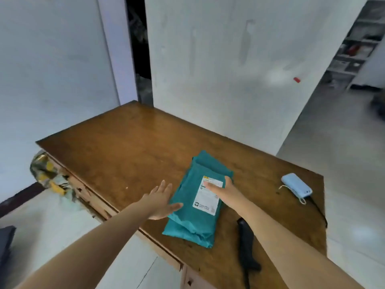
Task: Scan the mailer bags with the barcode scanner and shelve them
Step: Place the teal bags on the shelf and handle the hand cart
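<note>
On the table [125, 153], one barcode scanner [246, 243]

Brown wooden table [129, 147], top scuffed, drawer front [193, 278] under its near edge. Light-blue power bank [296, 185] flat near table's right corner, white cord [302, 200] looped just beside it, thin black cable [317, 207] running off table's right edge. Patterned yellow-green bundle [44, 174] against table's left side, low down. White wall [208, 69] behind table, small red tag [297, 79] on it. Dark doorway gap [138, 49] past table's far corner.
</note>
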`<action>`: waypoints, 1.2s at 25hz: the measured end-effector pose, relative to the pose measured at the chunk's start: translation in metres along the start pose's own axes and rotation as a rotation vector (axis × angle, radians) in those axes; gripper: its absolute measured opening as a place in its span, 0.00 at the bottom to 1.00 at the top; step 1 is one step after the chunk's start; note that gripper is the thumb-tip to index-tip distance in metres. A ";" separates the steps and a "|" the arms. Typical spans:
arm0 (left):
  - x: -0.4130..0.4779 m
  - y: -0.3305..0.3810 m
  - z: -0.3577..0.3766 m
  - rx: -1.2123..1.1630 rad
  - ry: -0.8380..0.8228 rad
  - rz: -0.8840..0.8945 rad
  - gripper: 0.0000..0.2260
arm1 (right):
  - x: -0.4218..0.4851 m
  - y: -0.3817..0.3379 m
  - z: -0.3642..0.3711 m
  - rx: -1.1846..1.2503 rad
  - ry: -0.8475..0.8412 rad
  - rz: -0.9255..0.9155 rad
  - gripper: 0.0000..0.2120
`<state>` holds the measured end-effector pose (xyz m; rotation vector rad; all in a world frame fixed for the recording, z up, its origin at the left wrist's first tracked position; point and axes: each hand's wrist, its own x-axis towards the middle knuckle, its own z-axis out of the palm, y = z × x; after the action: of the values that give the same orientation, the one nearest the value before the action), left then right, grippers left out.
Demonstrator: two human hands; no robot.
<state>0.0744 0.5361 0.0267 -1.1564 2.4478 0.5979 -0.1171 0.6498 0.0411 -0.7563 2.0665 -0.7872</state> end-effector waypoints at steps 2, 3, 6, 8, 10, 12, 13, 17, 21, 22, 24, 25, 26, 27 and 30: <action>0.031 -0.013 0.014 -0.094 -0.070 0.024 0.42 | 0.005 0.017 0.018 0.253 0.053 0.137 0.48; 0.040 -0.015 0.016 -0.188 -0.113 0.038 0.44 | 0.005 0.023 0.025 0.366 0.078 0.196 0.46; 0.077 -0.016 0.021 -0.849 -0.252 -0.001 0.47 | 0.011 0.041 0.052 0.620 0.155 0.319 0.43; 0.100 -0.014 0.032 -1.088 -0.337 -0.031 0.50 | 0.020 0.047 0.067 0.747 0.188 0.374 0.44; 0.115 -0.007 0.044 -1.237 -0.447 -0.041 0.43 | 0.037 0.054 0.074 0.896 0.202 0.355 0.43; 0.128 -0.001 0.051 -1.417 -0.502 0.003 0.26 | 0.048 0.056 0.076 0.982 0.176 0.322 0.34; 0.130 0.003 0.052 -1.462 -0.508 0.027 0.24 | 0.051 0.059 0.077 1.013 0.158 0.288 0.26; 0.125 0.022 0.037 -1.467 -0.422 0.104 0.34 | 0.040 0.051 0.066 1.093 0.177 0.227 0.18; 0.077 0.072 -0.036 -1.438 -0.460 0.347 0.15 | -0.013 0.009 -0.002 1.088 0.261 0.098 0.16; 0.065 0.087 -0.055 -1.422 -0.462 0.434 0.17 | -0.029 -0.001 -0.023 1.070 0.298 0.060 0.15; 0.045 0.116 -0.087 -1.387 -0.464 0.577 0.24 | -0.060 -0.020 -0.060 1.029 0.358 -0.024 0.16; 0.033 0.132 -0.100 -1.378 -0.472 0.647 0.26 | -0.077 -0.027 -0.079 0.993 0.395 -0.066 0.17; 0.020 0.152 -0.112 -1.365 -0.479 0.714 0.28 | -0.097 -0.030 -0.100 0.956 0.435 -0.107 0.20; 0.005 0.173 -0.120 -1.352 -0.483 0.783 0.30 | -0.119 -0.031 -0.121 0.915 0.475 -0.142 0.23; -0.043 0.243 -0.128 -1.309 -0.478 0.932 0.34 | -0.185 -0.017 -0.180 0.835 0.576 -0.214 0.22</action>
<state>-0.1104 0.6359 0.2086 0.0728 1.8694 2.5706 -0.1651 0.8226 0.2275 -0.2804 1.8422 -1.9981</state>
